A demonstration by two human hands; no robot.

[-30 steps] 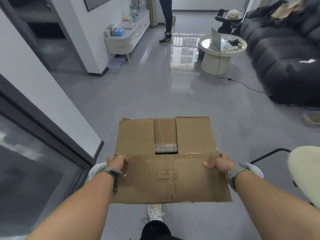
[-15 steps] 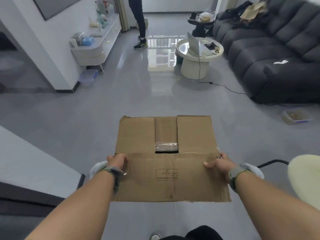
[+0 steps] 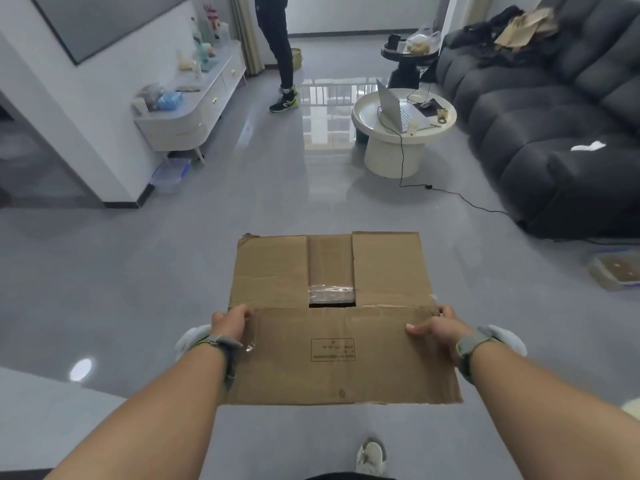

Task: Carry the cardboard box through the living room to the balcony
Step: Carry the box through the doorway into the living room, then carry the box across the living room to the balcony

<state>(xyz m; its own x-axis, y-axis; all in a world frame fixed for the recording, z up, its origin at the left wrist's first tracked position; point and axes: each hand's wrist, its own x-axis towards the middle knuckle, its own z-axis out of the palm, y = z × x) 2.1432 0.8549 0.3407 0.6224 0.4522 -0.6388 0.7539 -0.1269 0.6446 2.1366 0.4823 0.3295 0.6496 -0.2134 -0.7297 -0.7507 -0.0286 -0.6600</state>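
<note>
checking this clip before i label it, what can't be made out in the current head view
- Contents of the cardboard box: closed flaps hide them; the gap shows only dark.
- Fingers of the left hand and right hand: curled round the box's sides, out of sight.
- Printed stamp on the near flap: too small to read.
- Standing person: cut off above the waist by the top edge.
- Laptop screen: faces away.

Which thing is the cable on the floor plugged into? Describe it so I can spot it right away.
Find the dark sofa on the right; in front of it stands a round cream side table. On it sits an open silver laptop, the cable dropping from it down the table's front. It is the only screened device there, beside small clutter.
</note>
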